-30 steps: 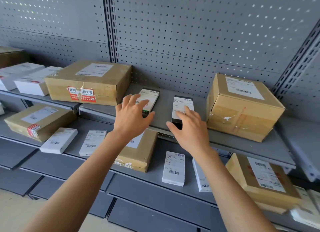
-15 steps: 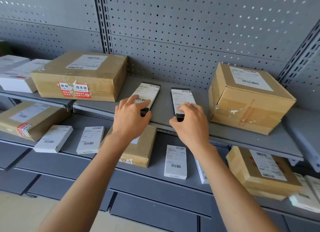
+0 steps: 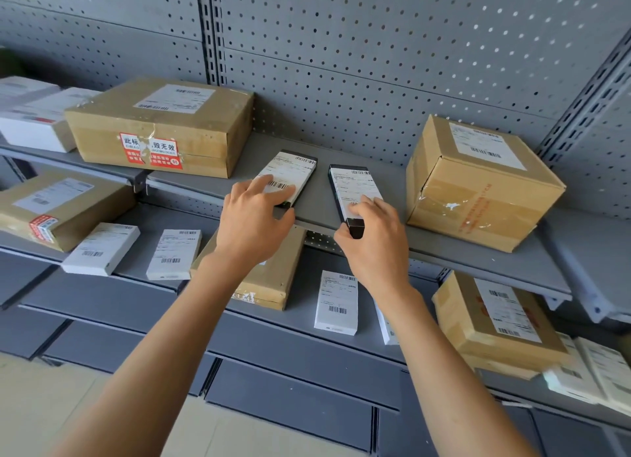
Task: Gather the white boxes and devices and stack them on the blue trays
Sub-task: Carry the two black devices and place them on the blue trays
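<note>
Two slim black boxes with white labels lie side by side on the upper grey shelf [image 3: 478,263]. My left hand [image 3: 252,224] holds the left black box [image 3: 297,166], fingers flat on its label and thumb at its near end. My right hand [image 3: 375,244] grips the right black box [image 3: 355,183], whose near end sticks out past the shelf's front edge. Small white boxes [image 3: 100,248] [image 3: 174,253] [image 3: 336,303] lie on the lower shelf. No blue tray is in view.
Brown cartons flank the black boxes: a flat one [image 3: 160,125] on the left and a cube-shaped one [image 3: 478,183] on the right. More cartons [image 3: 58,203] [image 3: 259,275] [image 3: 495,320] sit on the lower shelf. A pegboard wall [image 3: 375,46] backs the shelves.
Both hands reached forward and closed on the two black boxes. The right box has slid toward me and now overhangs the shelf edge.
</note>
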